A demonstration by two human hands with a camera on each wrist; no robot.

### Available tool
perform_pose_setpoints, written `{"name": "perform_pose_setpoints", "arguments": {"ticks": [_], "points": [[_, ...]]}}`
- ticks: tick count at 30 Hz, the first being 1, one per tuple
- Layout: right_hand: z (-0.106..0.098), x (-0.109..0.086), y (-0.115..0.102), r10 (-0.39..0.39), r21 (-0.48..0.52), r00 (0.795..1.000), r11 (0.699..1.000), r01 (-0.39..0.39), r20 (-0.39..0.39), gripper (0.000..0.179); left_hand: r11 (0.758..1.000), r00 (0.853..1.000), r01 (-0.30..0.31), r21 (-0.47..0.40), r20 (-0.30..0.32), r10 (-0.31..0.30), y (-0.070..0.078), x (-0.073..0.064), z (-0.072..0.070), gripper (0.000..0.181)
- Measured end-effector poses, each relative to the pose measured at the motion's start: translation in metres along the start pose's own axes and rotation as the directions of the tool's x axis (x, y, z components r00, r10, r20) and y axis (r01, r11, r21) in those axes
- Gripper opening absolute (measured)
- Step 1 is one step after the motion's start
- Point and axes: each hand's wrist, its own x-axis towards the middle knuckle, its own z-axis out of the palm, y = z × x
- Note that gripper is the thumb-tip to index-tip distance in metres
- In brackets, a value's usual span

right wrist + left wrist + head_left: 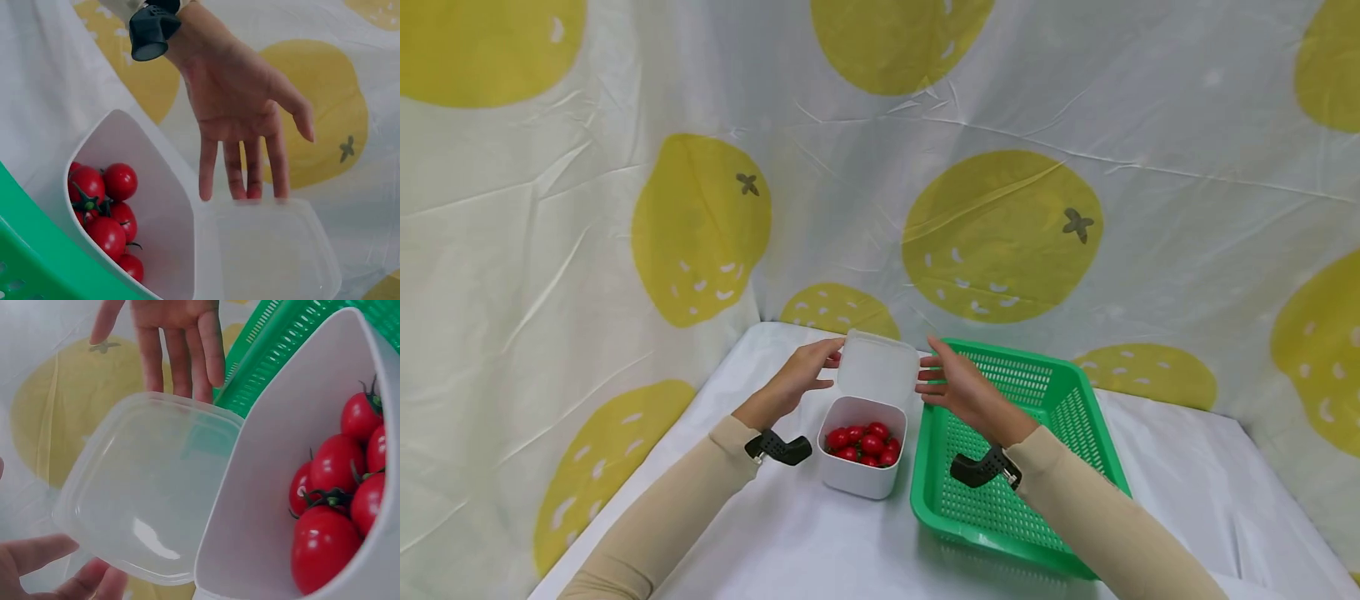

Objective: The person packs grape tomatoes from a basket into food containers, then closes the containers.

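A white square box (863,483) stands on the table with several red cherry tomatoes (871,444) inside, some with green stems. Directly behind it is a translucent square lid (878,367), off the box. My left hand (797,372) is at the lid's left edge, fingers extended and loosely spread. On the opposite side, my right hand (962,387) has its fingertips at the lid's right edge, beside the green basket's rim. Both wrist views show straight fingers near the lid (150,487); whether they touch it I cannot tell for certain. Neither hand curls around anything.
A green perforated plastic basket (973,533) stands right of the box, under my right forearm. White cloth (775,517) covers the table. Behind and to the left hangs a pale curtain (842,208) printed with big yellow fruit.
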Motion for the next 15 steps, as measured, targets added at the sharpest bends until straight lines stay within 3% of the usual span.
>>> {"name": "perform_pose_setpoints", "arguments": {"ticks": [4,7,12,15], "points": [[0.004,-0.009,0.002,-0.017,-0.031,1.0,0.999,0.017,0.008,0.073,0.998,0.999,-0.031,0.057,0.018,0.03,-0.005,-0.011,-0.002,0.058],[0.008,-0.015,0.004,-0.027,-0.046,1.0,0.999,0.027,0.001,0.072,0.985,0.993,-0.119,0.125,0.02,0.118,-0.01,-0.019,-0.002,0.055],[0.016,-0.028,0.007,-0.029,-0.073,0.999,0.997,0.027,-0.017,0.072,0.923,0.958,-0.279,0.267,0.005,0.288,-0.017,-0.033,0.001,0.045],[0.019,-0.036,0.008,-0.042,-0.076,0.999,0.996,0.041,-0.007,0.072,0.907,0.94,-0.331,0.261,0.01,0.34,-0.019,-0.042,0.0,0.041]]}}
